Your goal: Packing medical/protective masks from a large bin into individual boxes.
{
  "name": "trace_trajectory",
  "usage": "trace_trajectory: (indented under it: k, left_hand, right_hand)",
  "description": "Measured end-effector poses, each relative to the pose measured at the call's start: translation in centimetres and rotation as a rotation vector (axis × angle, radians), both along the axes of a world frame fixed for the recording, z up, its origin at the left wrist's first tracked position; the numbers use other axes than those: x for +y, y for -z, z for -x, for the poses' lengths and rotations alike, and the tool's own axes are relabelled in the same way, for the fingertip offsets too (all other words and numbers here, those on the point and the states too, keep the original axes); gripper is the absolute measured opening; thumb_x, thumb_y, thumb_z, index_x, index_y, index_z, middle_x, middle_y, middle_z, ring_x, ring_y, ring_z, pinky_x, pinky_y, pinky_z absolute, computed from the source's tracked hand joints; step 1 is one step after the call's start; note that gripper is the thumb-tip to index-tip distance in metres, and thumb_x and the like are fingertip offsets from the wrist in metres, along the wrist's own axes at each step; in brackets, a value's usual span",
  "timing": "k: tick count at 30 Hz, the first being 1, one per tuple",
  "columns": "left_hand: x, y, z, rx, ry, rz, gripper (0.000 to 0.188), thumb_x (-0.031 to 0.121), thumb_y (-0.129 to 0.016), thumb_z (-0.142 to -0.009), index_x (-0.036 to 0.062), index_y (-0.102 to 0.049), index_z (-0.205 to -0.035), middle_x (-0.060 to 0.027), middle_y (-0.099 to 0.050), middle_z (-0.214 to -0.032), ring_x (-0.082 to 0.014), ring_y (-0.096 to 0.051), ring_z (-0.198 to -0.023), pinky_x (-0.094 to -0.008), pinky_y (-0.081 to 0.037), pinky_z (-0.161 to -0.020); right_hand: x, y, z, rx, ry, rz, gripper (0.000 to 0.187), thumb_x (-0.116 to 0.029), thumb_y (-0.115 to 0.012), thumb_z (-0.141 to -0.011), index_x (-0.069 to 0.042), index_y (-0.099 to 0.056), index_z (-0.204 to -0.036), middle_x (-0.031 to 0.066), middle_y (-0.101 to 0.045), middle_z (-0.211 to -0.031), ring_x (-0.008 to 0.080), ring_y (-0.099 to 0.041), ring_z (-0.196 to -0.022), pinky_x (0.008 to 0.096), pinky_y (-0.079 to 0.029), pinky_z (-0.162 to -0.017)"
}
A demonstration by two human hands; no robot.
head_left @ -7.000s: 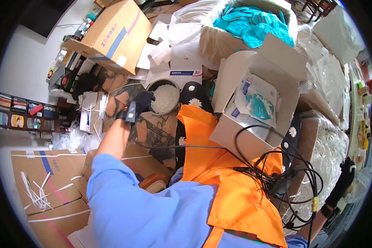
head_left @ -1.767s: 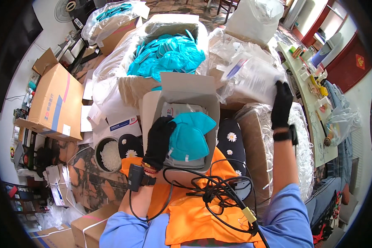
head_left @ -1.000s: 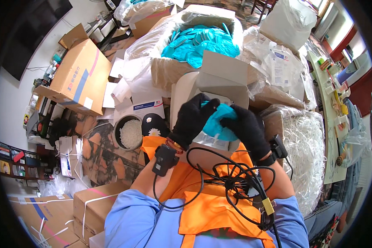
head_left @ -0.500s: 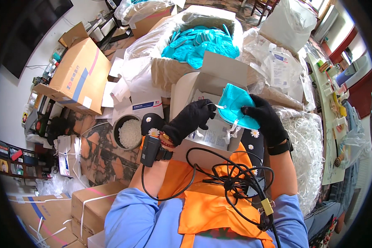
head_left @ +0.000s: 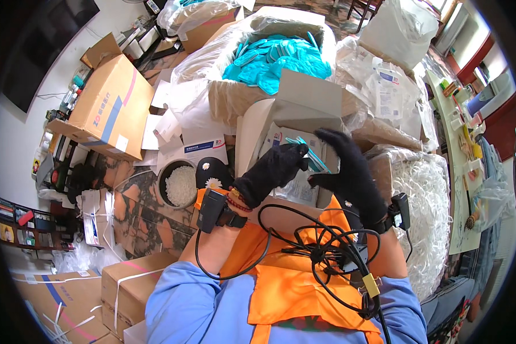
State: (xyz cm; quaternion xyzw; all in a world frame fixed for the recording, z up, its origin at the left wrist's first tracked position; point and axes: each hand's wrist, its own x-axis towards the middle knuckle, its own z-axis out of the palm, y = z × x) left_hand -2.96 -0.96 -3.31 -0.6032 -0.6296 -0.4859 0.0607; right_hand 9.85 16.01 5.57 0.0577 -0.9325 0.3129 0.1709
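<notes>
My left hand, in a black glove, pinches a thin teal cloth piece that stands edge-on inside the open white cardboard box on my lap. My right hand, also black-gloved, is just right of the piece with its fingers spread upward and the thumb near the piece's lower edge. Under the piece lies a clear plastic packet with printed paper. A small black device is strapped on my left wrist, another on my right wrist.
Behind the box stands a plastic-lined carton heaped with teal pieces. A brown carton and a bowl of white pellets are to the left, shredded white paper to the right. Black cables lie on my orange apron.
The teal piece, held up flat between both hands half a second ago, has gone down edge-on into the box. My right hand has loosened and spread its fingers.
</notes>
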Motion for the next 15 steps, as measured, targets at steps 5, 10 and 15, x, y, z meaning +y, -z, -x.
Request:
trace_trajectory:
  k: [5,10,15]
  left_hand:
    - [0.5,-2.2,-0.5,-0.111,0.047,0.088,0.017,0.004,-0.058,-0.086,0.0026,-0.056,-0.103,-0.0114,-0.057,-0.077,-0.0285,-0.055,-0.067,-0.0374,-0.046,-0.062]
    - [-1.1,-2.8,-1.3,-1.063,-0.062,0.126,0.014,0.017,-0.052,-0.097,0.0036,-0.057,-0.101,0.0027,-0.051,-0.068,-0.0045,-0.043,-0.058,-0.0224,-0.038,-0.051]
    - [-0.7,-4.4,-2.6,-2.021,0.206,-0.416,0.026,0.027,-0.048,-0.098,0.0123,-0.05,-0.077,0.0067,-0.037,-0.06,-0.0065,-0.034,-0.049,-0.0208,-0.03,-0.045]
  right_hand:
    - [-2.4,1.0,0.6,0.017,0.241,-0.01,0.022,-0.013,-0.066,-0.08,-0.009,-0.064,-0.101,0.0141,-0.066,-0.089,0.033,-0.065,-0.085,0.0386,-0.052,-0.072]
    - [-3.6,-0.5,0.3,-0.132,0.306,-0.025,0.013,-0.015,-0.063,-0.086,-0.007,-0.066,-0.096,0.0149,-0.066,-0.083,0.0298,-0.066,-0.079,0.0359,-0.05,-0.068]
    - [-2.4,2.2,0.0,-0.022,0.334,0.676,0.019,-0.02,-0.062,-0.092,-0.003,-0.066,-0.096,0.0018,-0.062,-0.074,0.0063,-0.055,-0.07,0.0258,-0.046,-0.063]
